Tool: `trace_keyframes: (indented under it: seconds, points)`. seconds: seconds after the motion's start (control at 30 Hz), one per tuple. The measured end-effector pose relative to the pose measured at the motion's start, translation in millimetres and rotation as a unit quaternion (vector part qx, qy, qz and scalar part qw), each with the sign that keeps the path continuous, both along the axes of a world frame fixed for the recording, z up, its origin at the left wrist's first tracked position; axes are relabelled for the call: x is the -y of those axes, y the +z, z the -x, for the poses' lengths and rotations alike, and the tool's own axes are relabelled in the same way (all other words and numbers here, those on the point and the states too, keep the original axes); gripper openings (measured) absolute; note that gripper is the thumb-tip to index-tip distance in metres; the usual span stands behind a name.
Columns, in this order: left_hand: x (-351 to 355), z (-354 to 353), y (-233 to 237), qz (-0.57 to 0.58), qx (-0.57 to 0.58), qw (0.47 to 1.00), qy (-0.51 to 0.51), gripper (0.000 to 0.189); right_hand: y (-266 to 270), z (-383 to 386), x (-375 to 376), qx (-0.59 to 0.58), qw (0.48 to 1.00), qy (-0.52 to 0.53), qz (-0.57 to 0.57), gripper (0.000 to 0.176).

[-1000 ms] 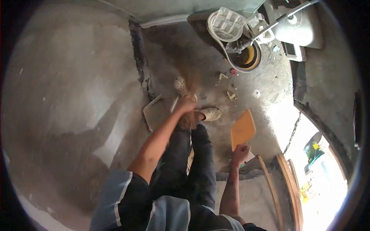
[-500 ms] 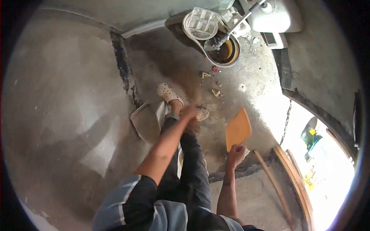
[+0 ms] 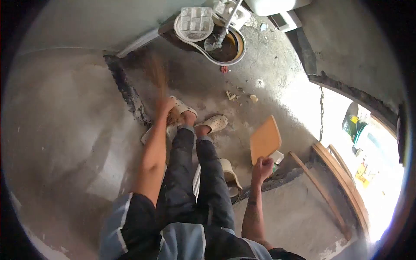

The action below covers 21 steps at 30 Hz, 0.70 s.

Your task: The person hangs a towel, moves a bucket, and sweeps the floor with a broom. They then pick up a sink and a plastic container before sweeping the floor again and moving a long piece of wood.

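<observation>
In the head view my left hand (image 3: 164, 105) is closed round a short brown-fibre broom (image 3: 157, 74). Its far end is smeared by motion over the floor near the left wall. Some brown fibres also show below the hand, beside my left clog (image 3: 184, 106). On the other side, my right hand (image 3: 263, 168) grips the near edge of a flat orange board (image 3: 265, 141), held tilted. A small white piece (image 3: 277, 157) shows just behind that hand. Yellowish scraps (image 3: 231, 95) and a small red bit (image 3: 224, 69) lie on the concrete floor between the board and the basin.
At the back stands a round basin (image 3: 243, 48) with a compartmented tray (image 3: 196, 24) beside it. A wooden pole (image 3: 320, 195) lies near the door frame (image 3: 340, 184) at right. Behind my right leg is a cream bucket-like container (image 3: 229, 169). A bright doorway opens at right.
My left hand has swung left and away from me with the broom. The right hand keeps the board nearly in place. My right foot shows more clearly, and the view has shifted.
</observation>
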<state>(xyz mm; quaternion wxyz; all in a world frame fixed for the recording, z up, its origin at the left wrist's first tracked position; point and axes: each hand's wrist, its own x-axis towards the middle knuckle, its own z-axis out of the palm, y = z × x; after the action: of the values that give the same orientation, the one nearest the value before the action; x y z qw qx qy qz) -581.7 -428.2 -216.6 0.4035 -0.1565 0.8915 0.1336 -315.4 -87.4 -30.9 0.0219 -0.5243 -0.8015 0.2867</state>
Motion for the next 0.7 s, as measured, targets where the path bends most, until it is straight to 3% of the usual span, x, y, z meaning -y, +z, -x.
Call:
trace_keyframes:
  seconds: [0.03,0.07,0.1,0.13,0.17,0.2,0.3,0.4,0.5,0.6,0.67,0.7]
  points:
    - [-18,5,-22,-0.046,0.015,0.998,0.033,0.048,2,7,4,0.031,0.999,-0.011,0.005,0.015]
    - [-70,-8,-17,-0.108,-0.047,0.993,-0.012,0.043,-4,10,2,0.032,0.999,-0.012,0.003,0.015]
    - [-109,-37,-32,-0.137,-0.027,0.990,-0.014,0.043,-8,12,2,0.001,1.000,-0.016,0.010,0.016]
    - [-143,-75,-53,-0.159,-0.049,0.972,-0.165,0.036,-10,14,4,-0.030,0.999,-0.022,0.019,0.017]
    - [-176,-89,-10,-0.192,0.036,0.975,-0.104,0.039,-6,21,6,-0.027,0.999,-0.025,0.021,0.017]
    - [-198,-117,-2,-0.174,0.064,0.973,-0.140,0.048,3,34,6,-0.024,0.999,-0.026,0.011,0.018]
    - [-206,-139,54,-0.193,0.099,0.968,-0.130,0.063,18,63,-2,-0.041,0.999,-0.024,-0.005,0.020]
    - [-172,-128,79,-0.205,0.106,0.946,-0.227,0.076,22,71,-11,-0.084,0.996,-0.029,-0.008,0.021]
    - [-135,-113,58,-0.222,-0.070,0.921,-0.311,0.078,29,79,-11,-0.090,0.995,-0.052,-0.008,0.021]
    - [-143,-89,25,-0.136,0.054,0.965,-0.216,0.073,19,90,-17,-0.121,0.990,-0.078,-0.004,0.021]
    - [-172,-118,33,-0.205,0.049,0.967,-0.142,0.073,18,103,-18,-0.123,0.989,-0.078,-0.027,0.021]
    - [-183,-119,53,-0.231,0.088,0.956,-0.155,0.074,17,110,-19,-0.128,0.988,-0.084,-0.028,0.021]
